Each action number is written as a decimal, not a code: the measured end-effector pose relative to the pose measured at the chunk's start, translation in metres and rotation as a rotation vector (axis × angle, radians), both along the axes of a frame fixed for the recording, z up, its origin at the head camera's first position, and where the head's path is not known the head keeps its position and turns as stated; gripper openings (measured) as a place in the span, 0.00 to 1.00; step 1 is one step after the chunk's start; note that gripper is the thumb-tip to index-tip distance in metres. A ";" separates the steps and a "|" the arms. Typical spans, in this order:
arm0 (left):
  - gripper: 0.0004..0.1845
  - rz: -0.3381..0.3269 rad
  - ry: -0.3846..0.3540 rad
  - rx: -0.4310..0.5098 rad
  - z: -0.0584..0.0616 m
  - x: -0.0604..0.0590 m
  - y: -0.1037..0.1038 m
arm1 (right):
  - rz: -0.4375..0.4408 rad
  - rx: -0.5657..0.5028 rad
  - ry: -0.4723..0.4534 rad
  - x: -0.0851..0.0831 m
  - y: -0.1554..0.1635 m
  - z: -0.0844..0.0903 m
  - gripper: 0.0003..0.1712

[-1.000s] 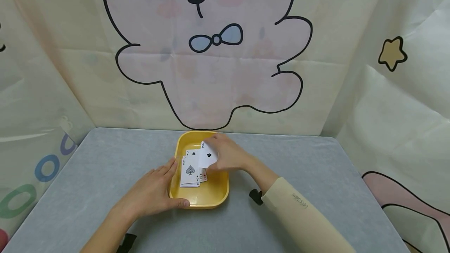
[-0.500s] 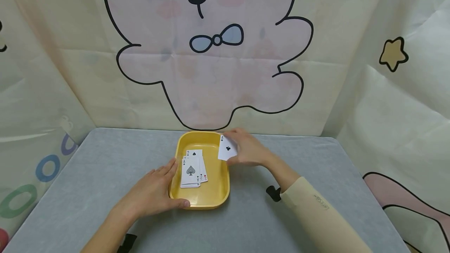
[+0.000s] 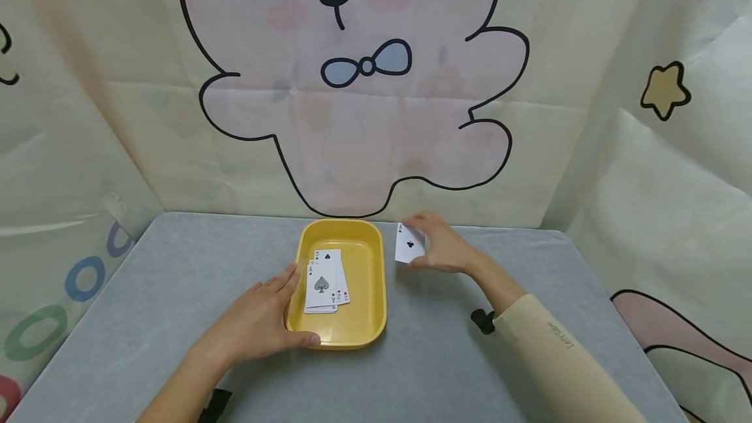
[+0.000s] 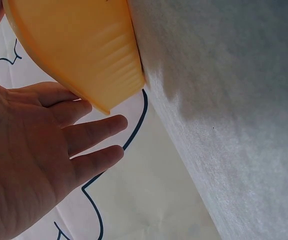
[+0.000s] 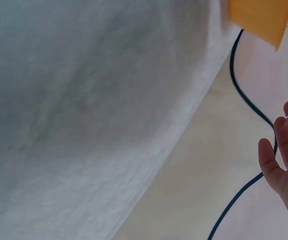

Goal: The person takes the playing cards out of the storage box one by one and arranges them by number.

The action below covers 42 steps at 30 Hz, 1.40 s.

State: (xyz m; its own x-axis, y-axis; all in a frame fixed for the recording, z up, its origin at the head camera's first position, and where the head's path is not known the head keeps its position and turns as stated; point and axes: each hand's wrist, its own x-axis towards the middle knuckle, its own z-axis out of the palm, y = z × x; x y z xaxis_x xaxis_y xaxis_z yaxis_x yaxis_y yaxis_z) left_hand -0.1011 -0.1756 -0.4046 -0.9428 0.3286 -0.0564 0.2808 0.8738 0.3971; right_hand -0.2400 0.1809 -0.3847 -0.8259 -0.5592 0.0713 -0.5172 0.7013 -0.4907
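Observation:
A yellow tray (image 3: 372,318) stands on the table, with several overlapping playing cards inside and the ace of spades (image 3: 320,284) face up on top. My left hand (image 3: 256,320) rests against the tray's near left corner, thumb at the front rim and fingers along the left side. In the left wrist view its fingers (image 4: 96,135) look fairly straight, some touching the tray's rim. To the right of the tray, my right hand (image 3: 442,244) pinches the ace of clubs (image 3: 409,244) by its edges above the table. Only a sliver of that card shows in the right wrist view.
Grey cloth covers the table (image 3: 446,358). A cream backdrop (image 3: 564,51) with a cartoon bear hangs directly behind the table's far edge, and more printed cloth hangs at both sides. Each wrist carries a small black device (image 3: 483,321).
My right hand has moved right with the ace of clubs, from above the tray to beyond its right rim. My left hand stays at the tray's corner, and the other cards lie unmoved.

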 end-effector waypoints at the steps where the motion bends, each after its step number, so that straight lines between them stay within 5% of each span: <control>1: 0.69 0.000 0.000 0.000 0.000 0.000 0.000 | 0.000 -0.006 -0.001 -0.001 0.002 -0.002 0.50; 19: 0.70 0.016 -0.016 -0.002 0.001 0.000 0.000 | -0.002 0.013 -0.140 -0.014 0.009 -0.043 0.51; 30: 0.68 0.016 -0.018 0.009 0.001 -0.001 0.001 | 0.023 0.133 -0.148 -0.018 0.008 -0.052 0.47; 42: 0.68 0.015 -0.019 0.004 0.000 -0.001 0.003 | 0.038 0.142 -0.145 -0.019 0.012 -0.055 0.48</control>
State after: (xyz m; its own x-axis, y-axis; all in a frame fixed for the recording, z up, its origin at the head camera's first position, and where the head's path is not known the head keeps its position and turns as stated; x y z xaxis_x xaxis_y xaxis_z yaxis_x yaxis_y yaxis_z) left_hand -0.1022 -0.1729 -0.4043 -0.9465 0.3144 -0.0732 0.2597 0.8762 0.4059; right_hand -0.2590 0.1933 -0.4401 -0.7998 -0.5864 -0.1284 -0.4760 0.7498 -0.4597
